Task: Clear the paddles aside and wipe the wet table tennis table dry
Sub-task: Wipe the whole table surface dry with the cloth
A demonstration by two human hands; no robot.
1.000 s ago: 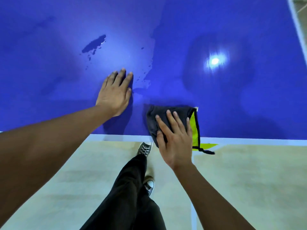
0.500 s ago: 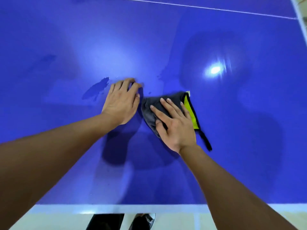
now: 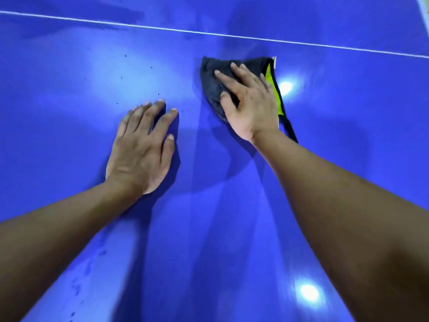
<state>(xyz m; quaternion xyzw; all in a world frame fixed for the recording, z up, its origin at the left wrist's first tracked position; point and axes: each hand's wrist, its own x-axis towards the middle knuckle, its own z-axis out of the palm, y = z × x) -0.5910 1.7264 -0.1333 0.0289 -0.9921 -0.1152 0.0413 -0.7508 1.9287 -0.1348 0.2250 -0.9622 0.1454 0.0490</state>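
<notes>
The blue table tennis table (image 3: 348, 140) fills the view. My right hand (image 3: 250, 103) lies flat with straight fingers on a dark grey cloth (image 3: 211, 82) with a yellow-green edge, pressing it onto the table a little short of the white centre line (image 3: 325, 46). My left hand (image 3: 141, 149) rests palm down on the bare surface, nearer to me and to the left of the cloth. A few tiny water drops (image 3: 120, 77) dot the table beyond my left hand. No paddle is in view.
Small wet marks (image 3: 76, 287) lie beside my left forearm. Two lamp reflections (image 3: 285, 87) shine on the glossy top. The table's white right edge (image 3: 423, 3) shows at the far upper right corner.
My right hand has pushed the cloth farther across the table, away from me and to the right. The dark puddle near my left hand is gone from view, and the near edge and floor too.
</notes>
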